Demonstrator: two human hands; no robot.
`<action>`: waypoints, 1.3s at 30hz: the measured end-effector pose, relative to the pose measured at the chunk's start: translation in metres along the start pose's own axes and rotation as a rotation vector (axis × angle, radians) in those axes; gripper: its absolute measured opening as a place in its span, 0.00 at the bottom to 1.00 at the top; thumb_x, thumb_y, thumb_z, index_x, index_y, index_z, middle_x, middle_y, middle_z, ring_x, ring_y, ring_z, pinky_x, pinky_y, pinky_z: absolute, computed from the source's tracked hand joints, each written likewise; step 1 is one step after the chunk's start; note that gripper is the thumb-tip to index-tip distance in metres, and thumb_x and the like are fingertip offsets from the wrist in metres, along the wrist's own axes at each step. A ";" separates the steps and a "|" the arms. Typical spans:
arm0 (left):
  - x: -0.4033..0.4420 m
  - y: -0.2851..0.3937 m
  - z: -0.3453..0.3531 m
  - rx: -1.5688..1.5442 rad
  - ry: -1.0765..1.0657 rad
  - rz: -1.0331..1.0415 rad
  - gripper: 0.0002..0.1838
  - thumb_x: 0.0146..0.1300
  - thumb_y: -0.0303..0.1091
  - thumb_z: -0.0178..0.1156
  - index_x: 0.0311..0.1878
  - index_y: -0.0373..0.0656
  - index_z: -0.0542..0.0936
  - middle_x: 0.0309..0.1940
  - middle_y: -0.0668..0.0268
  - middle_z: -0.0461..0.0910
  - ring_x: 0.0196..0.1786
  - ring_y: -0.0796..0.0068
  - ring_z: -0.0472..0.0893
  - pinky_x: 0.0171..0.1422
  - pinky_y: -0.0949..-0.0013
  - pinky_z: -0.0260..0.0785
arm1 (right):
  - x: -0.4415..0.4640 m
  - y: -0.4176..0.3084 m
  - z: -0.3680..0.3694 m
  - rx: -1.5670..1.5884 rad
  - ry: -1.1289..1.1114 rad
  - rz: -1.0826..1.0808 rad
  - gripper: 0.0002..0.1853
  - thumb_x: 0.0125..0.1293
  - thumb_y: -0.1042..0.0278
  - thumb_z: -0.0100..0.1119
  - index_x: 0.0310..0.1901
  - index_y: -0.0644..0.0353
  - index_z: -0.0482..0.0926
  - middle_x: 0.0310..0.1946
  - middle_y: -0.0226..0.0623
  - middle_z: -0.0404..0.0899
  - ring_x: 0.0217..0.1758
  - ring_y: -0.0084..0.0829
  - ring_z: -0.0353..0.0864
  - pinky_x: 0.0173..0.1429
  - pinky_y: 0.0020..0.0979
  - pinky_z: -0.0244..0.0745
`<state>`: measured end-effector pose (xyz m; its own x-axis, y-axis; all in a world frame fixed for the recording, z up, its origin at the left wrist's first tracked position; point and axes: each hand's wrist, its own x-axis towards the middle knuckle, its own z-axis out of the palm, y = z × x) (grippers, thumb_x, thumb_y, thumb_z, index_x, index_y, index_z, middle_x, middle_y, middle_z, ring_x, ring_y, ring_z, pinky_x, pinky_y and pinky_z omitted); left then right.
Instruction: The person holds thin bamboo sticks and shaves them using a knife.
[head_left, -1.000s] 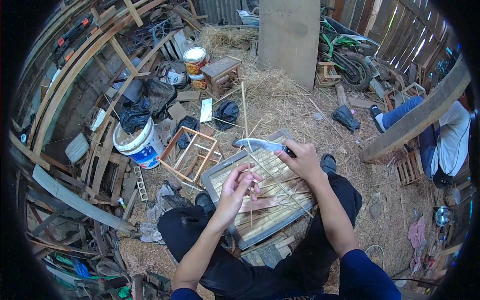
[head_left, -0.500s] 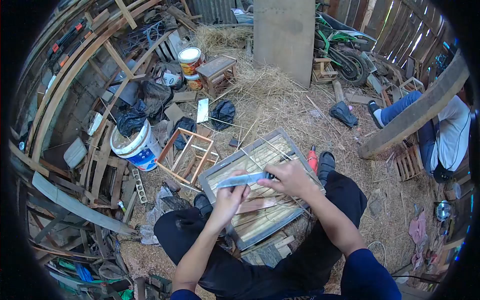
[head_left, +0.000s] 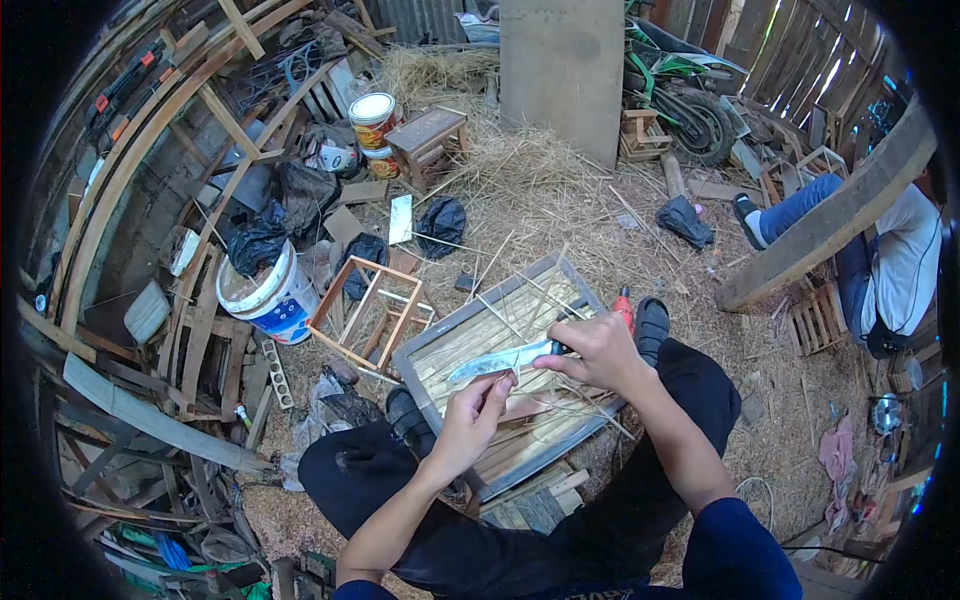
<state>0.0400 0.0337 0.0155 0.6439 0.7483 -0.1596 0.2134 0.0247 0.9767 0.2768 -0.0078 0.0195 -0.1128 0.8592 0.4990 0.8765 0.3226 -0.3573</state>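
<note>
My right hand [head_left: 597, 352] is wrapped round the dark handle of a knife [head_left: 495, 363], whose broad blade points left. Just below the blade, my left hand [head_left: 474, 415] pinches a thin strip whose end shows near the fingertips; the blade lies over or against it, and which of the two I cannot tell. Under both hands a framed wooden panel [head_left: 429, 353] with a grey border lies across my lap area. Several thin strips [head_left: 502, 317] are scattered on the panel.
A small wooden frame [head_left: 395, 332] and a white bucket [head_left: 285, 300] stand to the left. Near my right foot is a red tool [head_left: 623, 306]. A slanted post [head_left: 835, 240] stands at the right, with a seated person [head_left: 903, 265] behind it. Straw [head_left: 540, 185] covers the floor.
The long strip that stood upright in my left hand is no longer seen upright. My right hand has brought the knife down to my left fingers, and both hands have shifted slightly right since.
</note>
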 end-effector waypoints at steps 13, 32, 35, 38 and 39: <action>-0.005 -0.011 -0.041 -0.194 0.043 -0.091 0.16 0.80 0.43 0.46 0.50 0.41 0.76 0.22 0.77 0.64 0.23 0.89 0.60 0.27 0.80 0.52 | -0.038 0.062 -0.040 -0.084 0.148 0.529 0.14 0.68 0.53 0.62 0.37 0.57 0.81 0.17 0.42 0.76 0.21 0.45 0.79 0.27 0.41 0.70; 0.020 -0.003 -0.009 0.004 0.084 0.094 0.10 0.75 0.29 0.50 0.48 0.32 0.76 0.27 0.68 0.71 0.29 0.84 0.68 0.34 0.75 0.62 | 0.013 -0.010 0.021 0.184 0.036 -0.016 0.19 0.60 0.49 0.70 0.33 0.59 0.80 0.16 0.38 0.75 0.18 0.39 0.78 0.24 0.38 0.68; 0.017 0.007 -0.003 0.071 0.062 0.131 0.16 0.77 0.37 0.49 0.46 0.31 0.78 0.26 0.70 0.70 0.29 0.82 0.68 0.34 0.71 0.61 | 0.017 -0.009 0.022 0.196 0.055 -0.036 0.19 0.60 0.48 0.70 0.32 0.58 0.80 0.16 0.38 0.75 0.18 0.39 0.78 0.24 0.38 0.68; 0.017 0.007 0.000 0.164 0.115 0.263 0.18 0.78 0.41 0.49 0.44 0.32 0.78 0.23 0.73 0.67 0.28 0.82 0.66 0.32 0.71 0.59 | 0.019 -0.009 0.013 0.173 0.078 -0.054 0.20 0.60 0.47 0.69 0.31 0.58 0.79 0.16 0.38 0.75 0.18 0.39 0.78 0.24 0.37 0.68; 0.018 0.005 0.000 0.210 0.140 0.338 0.18 0.78 0.40 0.49 0.44 0.32 0.78 0.23 0.72 0.67 0.28 0.82 0.66 0.32 0.71 0.59 | 0.018 -0.006 0.011 0.151 0.084 -0.055 0.20 0.61 0.46 0.68 0.30 0.57 0.79 0.15 0.37 0.75 0.18 0.38 0.78 0.23 0.37 0.69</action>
<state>0.0527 0.0467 0.0177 0.6005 0.7742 0.2000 0.1614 -0.3623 0.9180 0.2644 0.0097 0.0222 -0.1137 0.8044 0.5831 0.7889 0.4298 -0.4392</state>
